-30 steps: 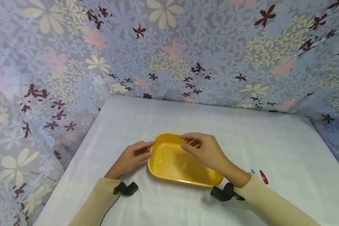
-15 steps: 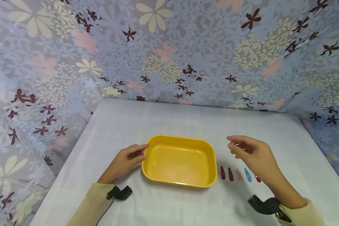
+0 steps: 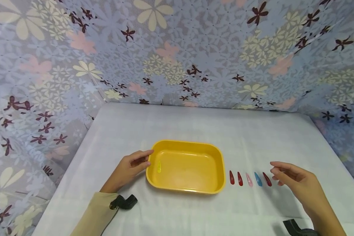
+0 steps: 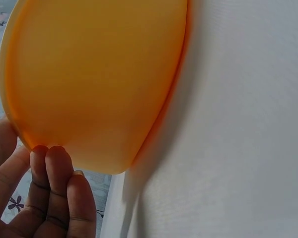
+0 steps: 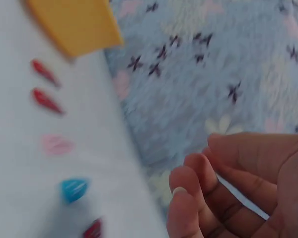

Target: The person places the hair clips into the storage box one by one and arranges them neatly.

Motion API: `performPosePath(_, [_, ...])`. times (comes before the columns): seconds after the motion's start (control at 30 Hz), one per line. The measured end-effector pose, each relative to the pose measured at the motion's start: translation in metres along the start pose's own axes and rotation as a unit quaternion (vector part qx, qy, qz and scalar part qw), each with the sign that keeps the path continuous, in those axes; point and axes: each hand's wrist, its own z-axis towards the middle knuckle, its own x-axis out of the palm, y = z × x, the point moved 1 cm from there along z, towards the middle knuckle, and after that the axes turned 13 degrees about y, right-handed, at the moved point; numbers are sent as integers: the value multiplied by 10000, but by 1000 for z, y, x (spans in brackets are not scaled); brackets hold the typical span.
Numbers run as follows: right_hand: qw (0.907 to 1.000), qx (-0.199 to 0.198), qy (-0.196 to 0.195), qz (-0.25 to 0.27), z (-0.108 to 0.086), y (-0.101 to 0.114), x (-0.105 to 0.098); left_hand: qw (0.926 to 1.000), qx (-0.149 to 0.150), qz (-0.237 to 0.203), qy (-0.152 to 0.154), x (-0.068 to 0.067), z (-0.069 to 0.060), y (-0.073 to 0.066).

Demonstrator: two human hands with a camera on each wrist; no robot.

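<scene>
My left hand (image 3: 129, 168) is at the left end of a yellow plastic tray (image 3: 186, 190), its fingertips touching the rim and outer wall. In the left wrist view, fingers (image 4: 59, 168) rest against the tray's outside. A yellow snap hair clip (image 3: 159, 167) lies inside, near the tray's left end. Right of the tray lies a row of snap hair clips: two red ones (image 3: 231, 177), a pink one (image 3: 249, 179), a blue one (image 3: 258, 179) and a dark red one (image 3: 266, 179). My right hand (image 3: 301, 183) hovers just right of the dark red clip, fingers loosely bent, holding nothing.
A white cloth (image 3: 165, 121) covers the table under everything. Floral fabric (image 3: 177, 59) hangs behind the table and along both sides. A black wrist camera mount (image 3: 124, 201) sits on the left sleeve, and another (image 3: 301, 227) on the right wrist.
My right hand has moved from over the tray to the right, past the row of hair clips, uncovering them. My left hand stays at the tray. The head view has shifted slightly.
</scene>
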Motion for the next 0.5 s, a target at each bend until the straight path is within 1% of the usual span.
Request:
performPosePath(0.07, [10000,38,38,71,-2,-14,3,10000,54,-3,-6,0,-1,0])
performPosePath(0.2, [9999,43,-132,33,0,-35,8,9998,165,-16,-62,-1,-2,3])
performPosePath(0.3, [9991,278,-290,-105,3,-46,10,9998,160,-48,-96,-1,-3,5])
performPosePath(0.43, [9964,729,-310,-314,2,-56,13,9999,114,-43,-81,-1,-2,5])
performPosePath(0.5, [9958,770,-254,-426,1,-58,14,9999,96,-24,-64,-1,-1,5])
